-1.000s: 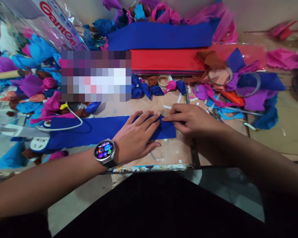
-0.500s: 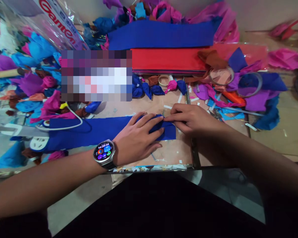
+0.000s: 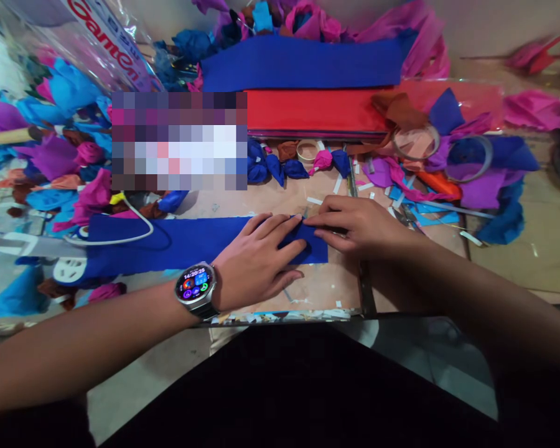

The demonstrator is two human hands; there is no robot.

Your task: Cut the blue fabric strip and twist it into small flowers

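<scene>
- Left hand (image 3: 256, 261): lies flat on the blue strip (image 3: 191, 244), fingers (image 3: 280, 227) spread and pointing toward the right hand; grips nothing, only presses down. Watch (image 3: 195, 283) on the wrist.
- Right hand (image 3: 361, 225): fingers drawn together in a pinch at the strip's right end, just beyond the left fingertips; whether paper lies between them cannot be told.
- Blue strip: lies lengthwise on the surface (image 3: 322, 283), running leftward from under both hands; its far left end passes under a white cable (image 3: 137, 233).
- Risk, slip: thin paper may creep under the flat palm, skewing any fold at the pinch.
- Risk, tear: a sharp pull against the pinned part could rip the end.
- Risk, snag: the cable may drag the strip's far end.
- Risk, clutter: scraps (image 3: 315, 201) just beyond the fingertips could get caught beneath.
</scene>
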